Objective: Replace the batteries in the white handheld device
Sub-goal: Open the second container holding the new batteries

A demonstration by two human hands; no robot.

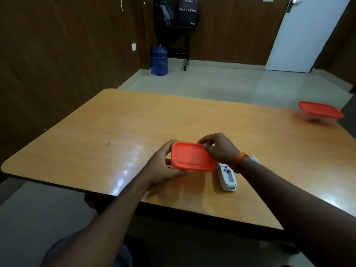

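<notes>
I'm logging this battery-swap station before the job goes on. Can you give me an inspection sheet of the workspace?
Surface: wooden table, glossy, with a small dark mark near its left side.
Job's things: white device lies with its open compartment up; orange-lidded box is held just left of it, lid on.
Clutter: second orange-lidded box at the table's far right; a white piece partly hidden behind the right wrist.
Hands: left hand grips the box's left end; right hand pinches the lid's far right corner.
Cables: nothing seen.
Surroundings: blue water jug, backpacks, white door.
</notes>
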